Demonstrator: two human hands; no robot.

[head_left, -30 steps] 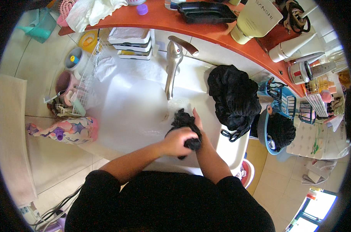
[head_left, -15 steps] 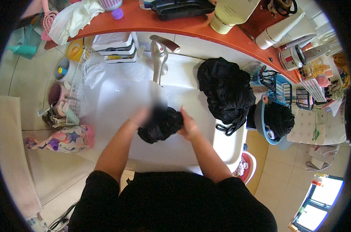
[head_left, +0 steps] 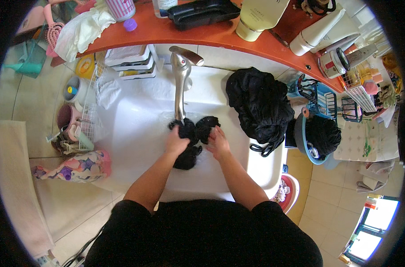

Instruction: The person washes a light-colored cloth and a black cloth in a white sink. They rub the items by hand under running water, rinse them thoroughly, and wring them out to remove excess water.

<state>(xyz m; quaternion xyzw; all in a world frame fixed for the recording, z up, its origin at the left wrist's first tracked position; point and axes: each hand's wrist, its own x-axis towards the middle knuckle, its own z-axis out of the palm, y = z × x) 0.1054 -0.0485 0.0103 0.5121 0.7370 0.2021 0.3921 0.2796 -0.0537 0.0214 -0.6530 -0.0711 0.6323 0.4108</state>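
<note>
A small black garment (head_left: 192, 138) is held in the middle of the white sink (head_left: 135, 133), directly under the chrome tap (head_left: 181, 84). It is gripped by the left hand (head_left: 175, 144) and right hand (head_left: 218, 143), fingers clamped on the wet fabric. A black cloth heap (head_left: 260, 107) is piled on the sink's right edge.

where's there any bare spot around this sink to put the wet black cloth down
Free: the white basin floor left of the faucet, between the wire rack and the left hand; also the near sink rim below both hands. Crowded: the right rim under the black clothes pile, the orange shelf, and the blue basket side.
</note>
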